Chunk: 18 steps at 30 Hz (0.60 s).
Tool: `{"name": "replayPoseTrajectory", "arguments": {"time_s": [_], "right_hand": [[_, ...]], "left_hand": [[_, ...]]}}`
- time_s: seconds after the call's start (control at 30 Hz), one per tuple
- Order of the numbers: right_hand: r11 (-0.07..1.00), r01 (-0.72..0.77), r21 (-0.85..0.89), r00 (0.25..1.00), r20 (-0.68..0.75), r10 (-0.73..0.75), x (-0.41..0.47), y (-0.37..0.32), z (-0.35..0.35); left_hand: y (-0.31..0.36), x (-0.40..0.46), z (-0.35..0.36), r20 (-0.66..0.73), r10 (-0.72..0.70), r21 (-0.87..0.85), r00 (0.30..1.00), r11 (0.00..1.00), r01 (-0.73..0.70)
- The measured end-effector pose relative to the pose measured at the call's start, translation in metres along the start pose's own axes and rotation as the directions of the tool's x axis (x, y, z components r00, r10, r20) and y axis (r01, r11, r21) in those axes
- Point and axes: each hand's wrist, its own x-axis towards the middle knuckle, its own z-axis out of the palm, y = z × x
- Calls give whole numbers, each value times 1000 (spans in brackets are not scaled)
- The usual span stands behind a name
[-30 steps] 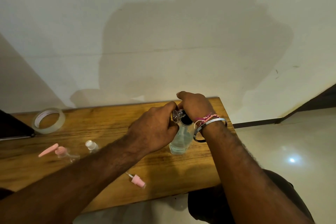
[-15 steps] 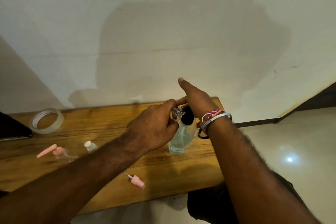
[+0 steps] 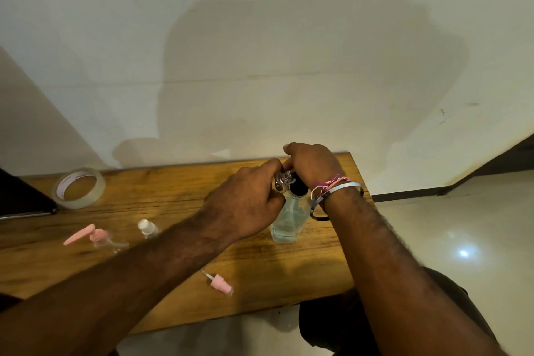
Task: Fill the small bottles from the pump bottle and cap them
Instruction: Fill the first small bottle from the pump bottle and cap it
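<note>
Pump bottle (image 3: 287,222): clear glass, upright on the wooden table (image 3: 161,199) near its right end; a shallow layer of clear liquid shows at the base, the upper body looks mostly empty. Its dark top sits between the two hands.
Small bottle in hand (image 3: 284,180): a clear, glinting little container held against the dark top of the pump bottle; contents cannot be told.
Left hand (image 3: 245,205): fingers curled round the small bottle in hand, gripping it just beside the pump bottle's neck.
Right hand (image 3: 313,165): fingers bent down over the pump bottle's top, covering it from behind; whether they press the pump cannot be told. A metal bangle (image 3: 336,196) and pink thread bands (image 3: 329,182) circle the wrist.
Small capped bottle (image 3: 147,228): clear, with a pale cap, standing on the table left of the forearm; fill level cannot be told.
Pink-pump bottle (image 3: 98,237): small clear bottle with a pink dispenser head, lying on its side at the left; contents unclear.
Pink spray cap (image 3: 221,286): lying loose near the front edge, its thin tube pointing away, apart from any bottle.
Tape roll (image 3: 79,188): clear, lying flat at the far left.
</note>
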Motion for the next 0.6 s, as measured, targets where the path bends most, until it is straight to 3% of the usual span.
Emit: {"name": "replayPoseTrajectory", "arguments": {"time_s": [0.13,0.3,0.4,0.6], "right_hand": [[996,-18,84,999,-45,22,3,3,2],[967,-28,253,998,63,12,-7,-6,-8],[867,-201,456,979,131,158,-12,-6,-14],[862,-153,482,983,161,85,-7,-6,-17]], "left_hand": [[0,0,1,0,-5,-9,1000,1000,5],[4,0,-2,-27,-2,-63,1000,998,0],[5,1,-3,-35,-8,-53,999,999,6],[7,-1,-2,-42,0,-53,999,999,-2]]}}
